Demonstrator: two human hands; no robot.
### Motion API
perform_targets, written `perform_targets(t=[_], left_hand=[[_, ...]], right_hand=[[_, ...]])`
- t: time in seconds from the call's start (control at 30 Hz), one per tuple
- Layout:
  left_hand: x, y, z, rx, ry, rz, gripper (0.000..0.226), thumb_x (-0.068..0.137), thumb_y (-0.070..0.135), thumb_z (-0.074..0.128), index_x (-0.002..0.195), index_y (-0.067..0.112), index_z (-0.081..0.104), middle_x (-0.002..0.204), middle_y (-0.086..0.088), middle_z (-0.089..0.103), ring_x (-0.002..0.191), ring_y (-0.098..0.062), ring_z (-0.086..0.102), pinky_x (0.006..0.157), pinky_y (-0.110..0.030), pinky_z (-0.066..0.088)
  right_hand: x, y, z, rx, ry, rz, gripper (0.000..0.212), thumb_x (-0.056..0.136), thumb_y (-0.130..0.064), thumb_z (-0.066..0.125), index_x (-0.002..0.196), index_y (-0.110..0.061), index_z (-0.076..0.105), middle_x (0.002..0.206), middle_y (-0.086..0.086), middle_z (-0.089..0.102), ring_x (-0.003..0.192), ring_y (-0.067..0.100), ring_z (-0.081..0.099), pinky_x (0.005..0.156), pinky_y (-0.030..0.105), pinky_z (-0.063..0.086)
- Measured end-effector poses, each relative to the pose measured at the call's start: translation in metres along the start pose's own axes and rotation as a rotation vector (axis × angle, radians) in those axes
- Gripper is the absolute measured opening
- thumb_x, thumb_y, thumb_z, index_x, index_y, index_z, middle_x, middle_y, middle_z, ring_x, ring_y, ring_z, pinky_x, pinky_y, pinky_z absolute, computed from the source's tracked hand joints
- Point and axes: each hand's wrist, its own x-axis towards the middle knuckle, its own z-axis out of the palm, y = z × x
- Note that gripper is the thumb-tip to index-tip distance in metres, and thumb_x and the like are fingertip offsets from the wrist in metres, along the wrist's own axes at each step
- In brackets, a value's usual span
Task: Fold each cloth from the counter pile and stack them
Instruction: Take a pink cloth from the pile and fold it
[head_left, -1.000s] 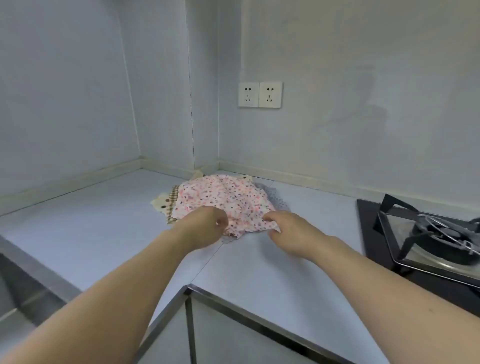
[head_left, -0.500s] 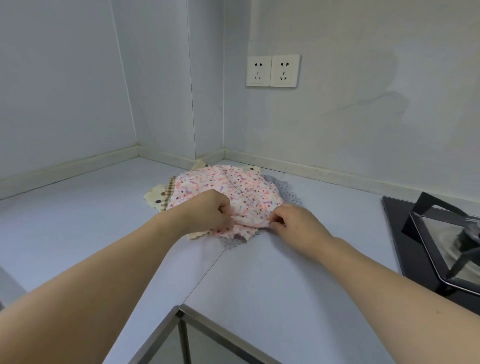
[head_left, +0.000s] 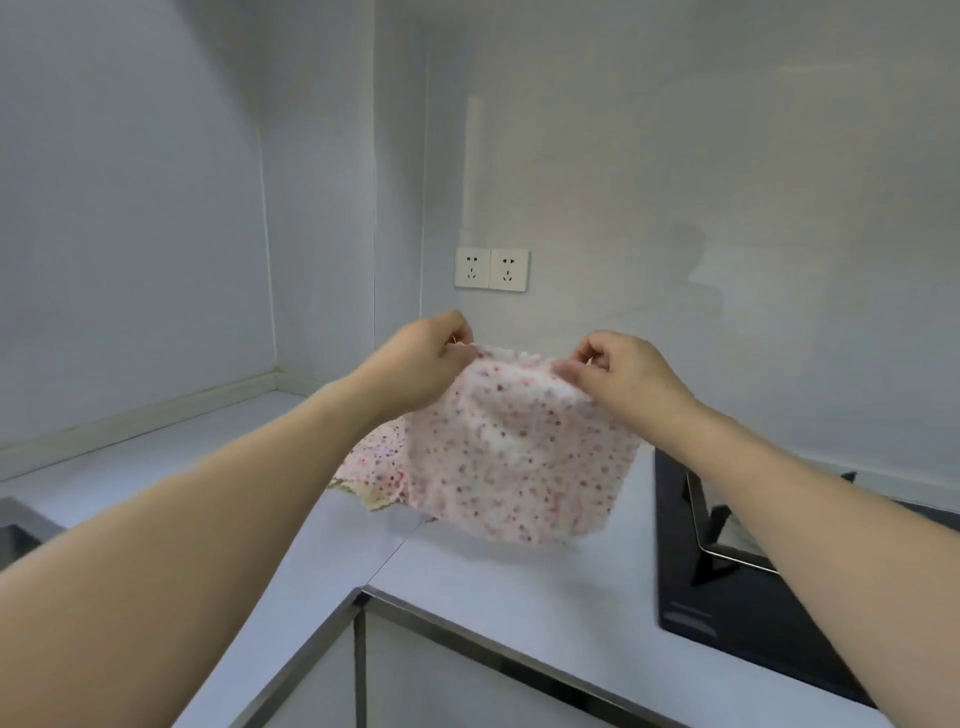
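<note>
Lifted off the counter (head_left: 519, 597) since a moment ago, the floral cloth (head_left: 519, 457) hangs blurred from our left hand (head_left: 421, 364) and right hand (head_left: 623, 376), each pinching a top corner. It mostly hides the pile (head_left: 371, 467) behind it.

Both arms reach forward, left hand (head_left: 423, 358) and right hand (head_left: 626, 371) raised, fingers pinched.

Pale counter (head_left: 519, 587), cloth pile (head_left: 376, 467) in its corner, black hob (head_left: 727, 603) at right.
</note>
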Motion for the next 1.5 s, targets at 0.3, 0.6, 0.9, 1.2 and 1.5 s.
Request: perform_targets(t=[0.3,0.6,0.9,1.2,1.5], left_hand=[[-0.032,0.065,-0.020,-0.048,-0.072,0.089,0.013,0.099,0.024,0.049,0.099,0.016,0.060,0.078,0.001,0.055,0.065,-0.014,0.047,0.061,-0.026,0.040],[-0.009,0.009,0.061,0.062,-0.150,-0.026,0.012,0.096,0.015,0.047,0.097,0.016,0.059,0.083,0.000,0.060,0.079,-0.023,0.063,0.063,-0.027,0.044],[0.001,-0.046,0.123,0.197,-0.014,-0.029,0.016,0.094,0.014,0.046,0.099,0.020,0.060,0.086,-0.001,0.066,0.076,-0.023,0.060,0.071,-0.040,0.052],[-0.096,-0.077,0.150,0.185,-0.093,0.114,0.015,0.089,0.014,0.054,0.100,0.017,0.062,0.096,0.005,0.061,0.080,-0.014,0.050,0.065,-0.026,0.038],[-0.127,-0.093,0.159,0.148,-0.216,0.087,0.015,0.095,0.017,0.053,0.103,0.018,0.066,0.099,0.005,0.059,0.091,-0.014,0.054,0.077,-0.025,0.041]], right_hand=[[-0.044,-0.021,-0.093,-0.190,-0.123,0.049,0.009,0.092,-0.025,0.060,0.095,-0.019,0.066,0.095,0.003,0.067,0.089,0.021,0.061,0.082,0.033,0.049],[-0.044,0.063,-0.045,-0.378,-0.150,0.144,0.021,0.092,-0.007,0.052,0.097,-0.017,0.069,0.092,-0.005,0.061,0.095,0.016,0.058,0.078,0.023,0.041],[-0.055,0.116,0.018,-0.346,-0.088,0.128,0.030,0.096,-0.011,0.047,0.113,-0.017,0.071,0.121,0.000,0.067,0.113,0.017,0.059,0.097,0.025,0.043],[-0.155,0.123,0.045,-0.459,-0.205,-0.045,0.035,0.097,-0.012,0.046,0.127,-0.019,0.062,0.124,-0.005,0.064,0.118,0.016,0.052,0.099,0.023,0.033],[-0.208,0.135,0.069,-0.342,-0.081,0.022,0.020,0.093,-0.014,0.057,0.106,-0.015,0.072,0.103,-0.004,0.069,0.095,0.019,0.054,0.087,0.024,0.041]])
